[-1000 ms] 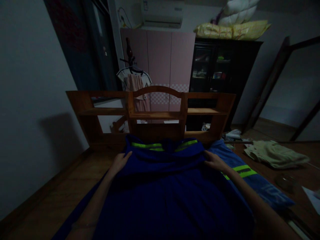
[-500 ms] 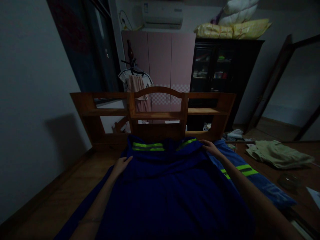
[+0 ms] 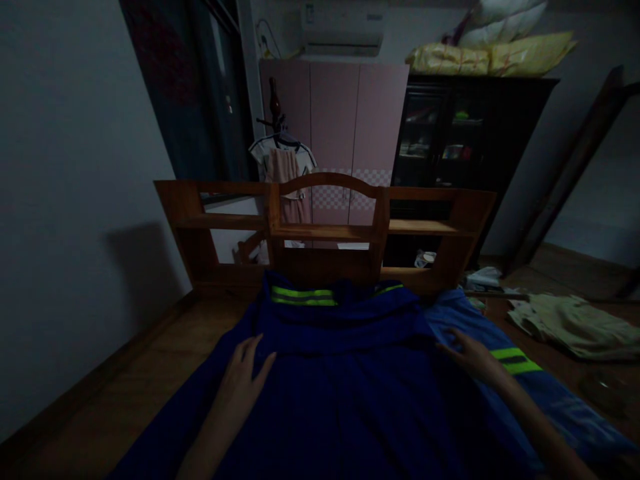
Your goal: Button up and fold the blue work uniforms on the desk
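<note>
A dark blue work jacket [image 3: 345,393] with yellow-green reflective bands lies spread before me, its far edge near the wooden headboard. Over its left part is my left hand [image 3: 245,373], thumb and fingers apart, with nothing in it. My right hand [image 3: 467,353] is at the jacket's right edge, its fingers spread; whether they touch the cloth I cannot tell. Beneath and beyond that hand lies a lighter blue garment [image 3: 500,373], also with a reflective band.
The wooden headboard [image 3: 325,233] with shelves stands across the far side. A wall [image 3: 75,233] bounds the left. At right are a pale green folded cloth [image 3: 580,327] and a clear glass object [image 3: 605,387]. Behind stand a pink wardrobe [image 3: 333,120] and a dark cabinet [image 3: 505,140].
Both hands have let go of the jacket's far part and come back toward me. My right hand has also moved outward. The camera view has turned slightly left.
</note>
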Demonstrator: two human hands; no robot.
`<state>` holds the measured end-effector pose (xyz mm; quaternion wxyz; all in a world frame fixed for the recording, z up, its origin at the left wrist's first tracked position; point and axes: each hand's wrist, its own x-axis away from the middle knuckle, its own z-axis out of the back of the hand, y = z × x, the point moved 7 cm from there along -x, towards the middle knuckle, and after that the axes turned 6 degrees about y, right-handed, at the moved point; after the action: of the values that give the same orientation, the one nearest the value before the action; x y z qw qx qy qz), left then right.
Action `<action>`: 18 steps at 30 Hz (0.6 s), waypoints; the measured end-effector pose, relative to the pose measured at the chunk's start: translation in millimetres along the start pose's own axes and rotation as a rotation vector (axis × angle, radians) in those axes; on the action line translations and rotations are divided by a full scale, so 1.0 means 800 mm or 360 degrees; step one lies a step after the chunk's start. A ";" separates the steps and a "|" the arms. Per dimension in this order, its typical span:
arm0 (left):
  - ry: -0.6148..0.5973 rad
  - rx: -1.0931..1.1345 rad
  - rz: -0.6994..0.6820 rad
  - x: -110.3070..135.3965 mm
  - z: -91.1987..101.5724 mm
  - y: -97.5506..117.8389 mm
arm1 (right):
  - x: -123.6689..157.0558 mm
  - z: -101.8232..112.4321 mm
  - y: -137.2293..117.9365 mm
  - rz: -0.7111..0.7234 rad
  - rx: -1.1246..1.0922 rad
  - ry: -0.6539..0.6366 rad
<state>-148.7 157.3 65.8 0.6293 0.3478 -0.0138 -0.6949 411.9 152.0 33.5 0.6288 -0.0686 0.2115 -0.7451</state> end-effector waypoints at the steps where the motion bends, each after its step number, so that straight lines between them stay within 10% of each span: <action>1: -0.0028 0.0012 0.0022 0.025 -0.004 0.001 | 0.023 -0.005 0.012 -0.0083 -0.0087 -0.0075; 6: -0.0058 -0.0269 -0.0123 0.104 -0.036 -0.015 | 0.092 0.004 0.030 -0.0311 -0.0357 -0.0099; 18: -0.0163 -0.0988 -0.0229 0.146 -0.018 -0.036 | 0.161 0.039 0.047 -0.0738 -0.0638 -0.0170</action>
<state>-162.7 65.8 -12.5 0.6530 0.1039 0.1919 -0.7252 431.6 16.2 25.4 0.4263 -0.2769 0.2996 -0.8074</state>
